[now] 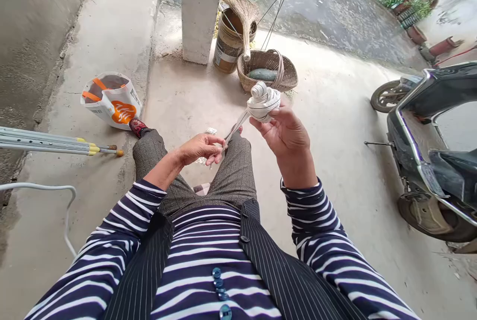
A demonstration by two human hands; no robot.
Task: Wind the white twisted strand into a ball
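Observation:
My right hand [285,133] is closed round the lower side of a wound bundle of white strap [264,103], raised in front of my right knee. The bundle has thin dark lines along it and a rounded knob on top. From it a flat length of the strap [238,125] runs down to my left hand [201,149], which pinches it between thumb and fingers above my lap. More white strap [210,131] shows beyond my left hand, low between my legs, partly hidden by the hand.
A white bag with orange print [112,101] stands by my left foot, crutches [55,142] to the left. Ahead are a concrete pillar [203,12], a bucket [226,44] with a straw broom [242,9], and a wicker basket [288,74] holding a green gourd. A scooter [421,161] is at right.

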